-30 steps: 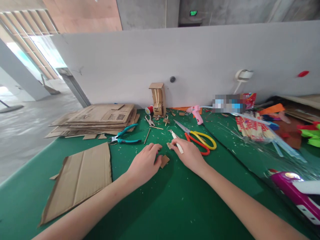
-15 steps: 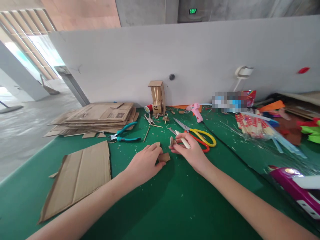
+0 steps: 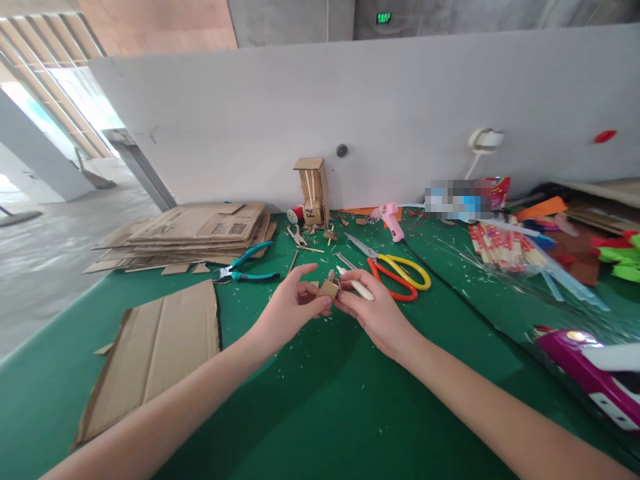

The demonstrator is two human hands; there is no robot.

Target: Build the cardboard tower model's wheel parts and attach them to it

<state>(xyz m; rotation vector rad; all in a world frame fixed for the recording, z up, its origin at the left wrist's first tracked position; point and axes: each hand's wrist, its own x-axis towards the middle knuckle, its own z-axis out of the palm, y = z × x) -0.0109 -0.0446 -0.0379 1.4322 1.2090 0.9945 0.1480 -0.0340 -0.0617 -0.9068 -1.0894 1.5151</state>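
Observation:
My left hand (image 3: 296, 301) pinches a small square of cardboard (image 3: 329, 289) between thumb and fingers. Right beside it, my right hand (image 3: 375, 308) has its fingertips on a small curled cardboard bit (image 3: 334, 277) against the square. A white pen-like tool (image 3: 361, 289) is tucked in the same hand, its pale tip pointing away from me; its exact kind is unclear. Another cardboard scrap shows partly behind my left fingers. Scissors (image 3: 395, 270) with yellow and red handles lie just beyond my right hand.
Teal-handled pliers (image 3: 245, 270), a cardboard sheet (image 3: 165, 340) and stacked cardboard (image 3: 195, 227) lie left. A small cardboard structure (image 3: 313, 193) stands by the partition. Right are a pink glue gun (image 3: 391, 222), its black cord, stick packs (image 3: 503, 248) and a purple device (image 3: 585, 363).
My left hand has lifted the cardboard square and turned it up. Both hands have come together, so the square now meets the bit in my right fingers.

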